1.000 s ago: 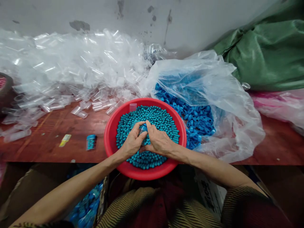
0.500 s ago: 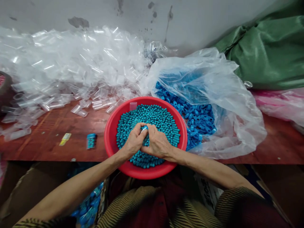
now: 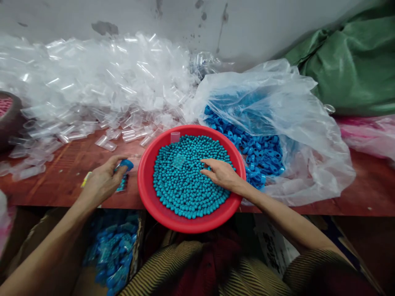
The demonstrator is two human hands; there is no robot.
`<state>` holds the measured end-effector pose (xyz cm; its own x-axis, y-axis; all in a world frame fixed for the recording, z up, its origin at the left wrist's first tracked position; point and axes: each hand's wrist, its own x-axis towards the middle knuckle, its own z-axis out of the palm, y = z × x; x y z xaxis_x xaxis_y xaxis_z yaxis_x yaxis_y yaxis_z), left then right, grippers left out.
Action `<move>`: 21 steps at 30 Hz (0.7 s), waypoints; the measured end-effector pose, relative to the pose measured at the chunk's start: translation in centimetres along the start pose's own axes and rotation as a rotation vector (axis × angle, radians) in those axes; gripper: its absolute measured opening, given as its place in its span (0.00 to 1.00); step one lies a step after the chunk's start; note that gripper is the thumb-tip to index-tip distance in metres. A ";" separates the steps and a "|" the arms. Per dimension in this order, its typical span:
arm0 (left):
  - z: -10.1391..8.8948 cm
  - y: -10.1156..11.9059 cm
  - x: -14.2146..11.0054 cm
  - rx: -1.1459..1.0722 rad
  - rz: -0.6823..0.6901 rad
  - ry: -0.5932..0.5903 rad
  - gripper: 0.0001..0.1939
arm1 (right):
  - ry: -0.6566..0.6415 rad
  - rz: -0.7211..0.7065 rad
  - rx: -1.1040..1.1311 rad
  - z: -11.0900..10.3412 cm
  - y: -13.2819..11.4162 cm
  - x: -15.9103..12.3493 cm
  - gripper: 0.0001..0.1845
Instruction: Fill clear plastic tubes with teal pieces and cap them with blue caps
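Observation:
A red bowl (image 3: 148, 193) full of small teal beads (image 3: 188, 185) sits at the near edge of a reddish table (image 3: 68, 164). My left hand (image 3: 101, 183) is left of the bowl, closed around a small capped tube (image 3: 126, 165) with a blue cap, just above another filled tube lying on the table. My right hand (image 3: 220, 174) rests on the beads at the bowl's right side, fingers curled and pinched together; what it holds is hidden. An empty clear tube (image 3: 178, 161) lies on the beads, and another (image 3: 175, 137) stands at the bowl's far rim.
A big heap of empty clear tubes (image 3: 92, 90) covers the left and back of the table. A clear plastic bag of blue caps (image 3: 256, 144) lies right of the bowl. Green sacks (image 3: 354, 65) are at the far right. A box of filled blue tubes (image 3: 114, 250) stands below the table edge.
My hands were together over the bowl, working on a tube. My left hand has since carried the capped tube left off the bowl, and my right hand has shifted right onto the beads.

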<state>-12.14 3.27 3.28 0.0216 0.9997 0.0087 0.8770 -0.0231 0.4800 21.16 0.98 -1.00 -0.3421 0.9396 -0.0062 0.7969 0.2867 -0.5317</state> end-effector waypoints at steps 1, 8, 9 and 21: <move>-0.1 0.1 0.0 0.177 0.002 0.014 0.18 | 0.028 0.010 0.019 0.1 0.2 -0.1 0.19; 4.5 5.8 1.3 0.518 0.409 -0.096 0.23 | 0.426 0.066 0.249 -3.7 2.3 -1.4 0.14; 5.4 6.1 1.8 0.524 0.503 -0.158 0.24 | 0.465 0.121 0.246 -4.6 3.8 -1.6 0.14; 10.3 15.1 2.7 0.145 0.868 -0.252 0.18 | 0.585 0.583 -0.136 -4.6 20.5 0.8 0.27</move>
<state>6.09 5.61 1.54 0.7909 0.6010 0.1149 0.5548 -0.7836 0.2796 39.46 8.49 -8.00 0.4272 0.8790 0.2117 0.8321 -0.2907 -0.4723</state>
